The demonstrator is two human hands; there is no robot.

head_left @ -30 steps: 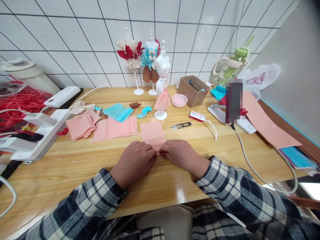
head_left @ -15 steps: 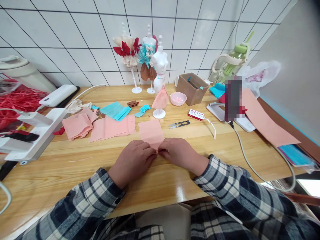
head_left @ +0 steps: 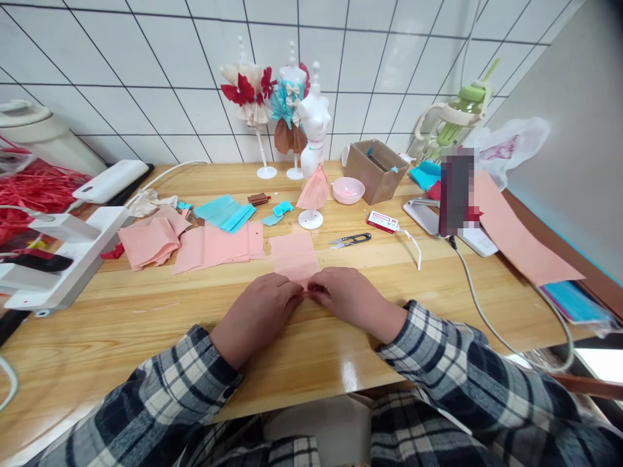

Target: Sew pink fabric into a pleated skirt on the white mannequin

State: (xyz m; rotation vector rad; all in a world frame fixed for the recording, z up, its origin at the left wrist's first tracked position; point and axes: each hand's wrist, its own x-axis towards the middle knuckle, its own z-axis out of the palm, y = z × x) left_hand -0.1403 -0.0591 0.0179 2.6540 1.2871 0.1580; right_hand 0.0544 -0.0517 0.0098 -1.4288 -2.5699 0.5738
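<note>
A pink sheet of crepe-like paper or cloth (head_left: 293, 254) lies flat on the wooden table (head_left: 195, 350) in front of me. At its near edge, my left hand (head_left: 260, 312) is closed on the left corner. My right hand (head_left: 351, 297) pinches the same edge from the right, its fingertips close to the left ones. Between the two hands the edge looks slightly folded or rolled. Just beyond the sheet stands a small white mannequin (head_left: 314, 130) with a pink skirt (head_left: 314, 189). Black thread snips (head_left: 351, 240) lie to the right of the sheet.
Pink pieces (head_left: 219, 246) and blue pieces (head_left: 226, 213) lie to the left, near a white power strip (head_left: 73, 259). Behind are two dressed mannequins (head_left: 253, 97), a pink bowl (head_left: 348, 190) and a cardboard box (head_left: 377, 172). A phone (head_left: 456, 191) stands at right with a trailing cable (head_left: 472, 295).
Both hands stay at the sheet's near edge, with the fingers shifting only slightly; a bit more of the folded edge shows between them. The camera view has tilted a little.
</note>
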